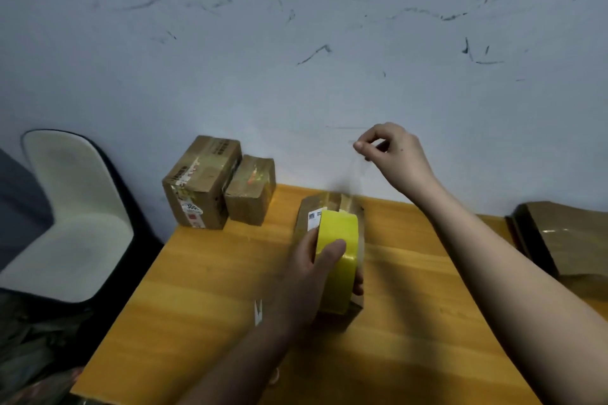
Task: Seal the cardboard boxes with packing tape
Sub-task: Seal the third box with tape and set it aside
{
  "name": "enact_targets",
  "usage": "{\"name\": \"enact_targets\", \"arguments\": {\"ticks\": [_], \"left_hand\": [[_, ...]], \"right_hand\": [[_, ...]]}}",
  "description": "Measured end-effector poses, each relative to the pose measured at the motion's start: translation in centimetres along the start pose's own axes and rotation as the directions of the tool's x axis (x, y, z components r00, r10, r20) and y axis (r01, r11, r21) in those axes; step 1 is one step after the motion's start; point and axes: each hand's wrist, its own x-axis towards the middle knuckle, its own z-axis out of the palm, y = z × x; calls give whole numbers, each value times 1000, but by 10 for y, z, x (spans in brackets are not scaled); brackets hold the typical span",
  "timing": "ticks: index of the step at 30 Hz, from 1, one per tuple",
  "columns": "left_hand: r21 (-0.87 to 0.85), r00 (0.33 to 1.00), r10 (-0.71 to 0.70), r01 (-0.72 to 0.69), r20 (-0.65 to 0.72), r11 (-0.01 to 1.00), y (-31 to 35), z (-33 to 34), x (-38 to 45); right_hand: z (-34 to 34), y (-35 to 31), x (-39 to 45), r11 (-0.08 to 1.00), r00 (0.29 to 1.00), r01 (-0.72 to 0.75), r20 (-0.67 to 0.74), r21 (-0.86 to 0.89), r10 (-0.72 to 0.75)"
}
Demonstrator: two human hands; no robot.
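Note:
My left hand [312, 270] grips a yellow roll of packing tape [339, 260] and holds it on top of a small cardboard box [329, 207] in the middle of the wooden table [204, 306]. My right hand [391, 154] is raised above and behind the box, pinching the free end of a clear tape strip [353, 171] that stretches up from the roll. The box carries a white label [314, 219] on its top. Most of the box is hidden behind the roll and my left hand.
Two taped cardboard boxes [200, 184] [251, 194] stand at the table's far left corner against the scuffed wall. Another brown box [566, 237] lies at the right edge. A white chair [72, 207] stands left of the table. A small white scrap [258, 311] lies on the tabletop.

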Motion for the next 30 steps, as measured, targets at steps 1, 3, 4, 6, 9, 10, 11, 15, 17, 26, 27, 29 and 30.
{"name": "enact_targets", "arguments": {"ticks": [1,3,4,6,9,10,11,15,17,26,27,29,30], "left_hand": [[-5,999,-29,29,-18,1000,-3,0,4],[-36,992,-114,112,-60,993,-12,2,13],[-38,985,-157,155,-76,987,-16,3,16],[-11,971,-222,222,-93,975,-26,-1,24],[9,950,-292,294,-109,956,-33,-12,35],[-1,944,-313,315,-104,949,-33,-16,40],[-14,938,-334,334,-94,943,-31,-19,44],[-25,921,-386,385,-54,923,-28,-27,54],[-20,917,-395,394,-50,919,-32,-27,53],[128,979,-203,202,-9,971,-45,-34,43],[83,976,-212,215,-40,973,-42,-34,45],[-15,966,-248,247,-72,969,-33,-35,48],[-40,963,-258,256,-70,966,-31,-35,49]], "right_hand": [[2,2,0,1000,1000,5,5,-21,-5],[6,9,-1,997,999,7,32,-75,-5],[10,12,-2,994,998,6,59,-110,1],[18,20,-6,984,993,5,117,-177,15],[31,37,-11,985,982,-81,158,-151,105],[35,43,-12,986,976,-140,157,-95,153],[39,47,-12,980,968,-196,153,-29,198],[65,59,-12,928,936,-342,140,146,323],[81,64,-12,881,906,-419,171,220,388],[112,91,-11,920,892,-391,255,21,373],[113,92,-11,933,899,-359,255,-35,355],[115,94,-12,942,908,-301,259,-148,331],[116,94,-12,943,912,-283,256,-176,321]]}}
